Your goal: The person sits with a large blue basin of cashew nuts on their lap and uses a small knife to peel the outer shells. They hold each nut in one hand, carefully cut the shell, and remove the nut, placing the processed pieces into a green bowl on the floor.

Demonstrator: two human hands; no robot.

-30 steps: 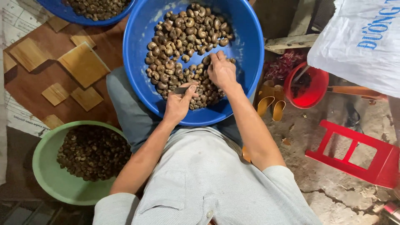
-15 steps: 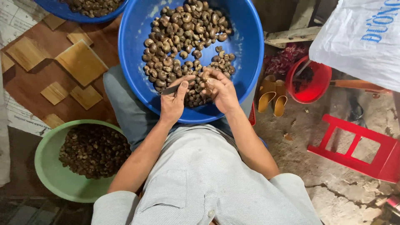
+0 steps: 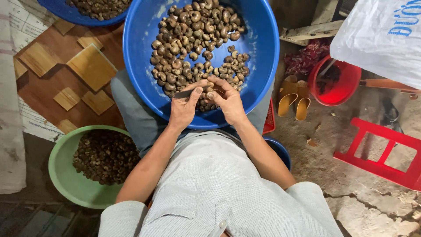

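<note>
A large blue basin (image 3: pixel 144 94) rests on my lap, holding a heap of brown curved nuts (image 3: pixel 193 39) in their shells. My left hand (image 3: pixel 184 107) grips a small dark knife (image 3: pixel 182 93) over the near side of the basin. My right hand (image 3: pixel 226 101) is closed on a single nut (image 3: pixel 210 93), held against the blade, thumbs nearly touching. Both hands meet just above the nuts at the basin's near edge.
A green basin (image 3: pixel 59 169) of dark shell pieces sits on the floor at my left. Another blue basin (image 3: pixel 66 13) with nuts is at top left. A red bucket (image 3: pixel 346 92), yellow sandals (image 3: pixel 294 98), a red stool (image 3: pixel 386 151) and a white sack (image 3: pixel 381 35) stand at right.
My right hand has drawn back from the pile with a nut and come to my left hand with the knife. Both hands now meet at the basin's near side.
</note>
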